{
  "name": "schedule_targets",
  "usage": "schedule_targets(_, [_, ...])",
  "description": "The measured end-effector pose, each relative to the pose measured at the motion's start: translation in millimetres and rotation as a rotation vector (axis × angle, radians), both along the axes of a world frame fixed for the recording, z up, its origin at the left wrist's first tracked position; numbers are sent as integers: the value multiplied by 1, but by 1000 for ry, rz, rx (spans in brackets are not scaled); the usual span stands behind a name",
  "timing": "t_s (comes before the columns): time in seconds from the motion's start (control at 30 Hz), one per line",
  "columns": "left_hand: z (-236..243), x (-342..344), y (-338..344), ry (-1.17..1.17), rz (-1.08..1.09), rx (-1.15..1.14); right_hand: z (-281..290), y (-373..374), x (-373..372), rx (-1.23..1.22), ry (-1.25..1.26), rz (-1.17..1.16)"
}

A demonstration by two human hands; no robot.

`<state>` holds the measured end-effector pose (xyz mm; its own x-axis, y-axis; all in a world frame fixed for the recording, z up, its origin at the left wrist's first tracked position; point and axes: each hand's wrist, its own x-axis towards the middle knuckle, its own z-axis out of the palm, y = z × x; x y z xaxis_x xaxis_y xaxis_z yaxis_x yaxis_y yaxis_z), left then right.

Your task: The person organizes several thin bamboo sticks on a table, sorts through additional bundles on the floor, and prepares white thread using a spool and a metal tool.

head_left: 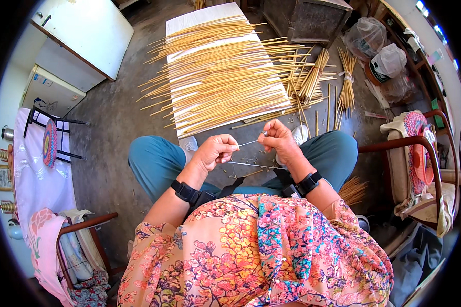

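Both hands are held up in front of me, above my knees. My left hand (215, 152) is closed in a pinch at one end of a thin, pale strand. My right hand (281, 143) pinches the other end, with a small metallic ring or thimble at its fingers. Taut between them runs a short stretch that looks like thread, perhaps with a needle; it is too fine to tell. Lower down, a white thread (256, 165) sags slightly across from left to right. Beyond my hands, rows of straw-coloured stalks (225, 71) lie crosswise over a white board (205, 14).
Right of the board stand a stalk bundle (314, 77) and a tied bundle (347, 84). Chairs flank me, one with a woven seat pad (417, 138). A black-legged stool (49, 143) is at left. Plastic-wrapped containers (388, 61) sit far right. Stalk scraps litter the floor.
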<state>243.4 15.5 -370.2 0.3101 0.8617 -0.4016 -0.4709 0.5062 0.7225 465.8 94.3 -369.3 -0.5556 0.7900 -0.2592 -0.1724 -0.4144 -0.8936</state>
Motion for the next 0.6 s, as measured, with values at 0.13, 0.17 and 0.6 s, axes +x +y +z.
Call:
schedule_targets(0.13, [-8,-6,2,344,-134,0,-2,0,-1,95,-112,49])
schedule_targets(0.17, [-9,-7,3,517,-194,1,2,-2,-5,141,-138,66])
schedule_targets(0.6, [-1,25,25,73,-55,116,17,-9,-21,807,-396,-48])
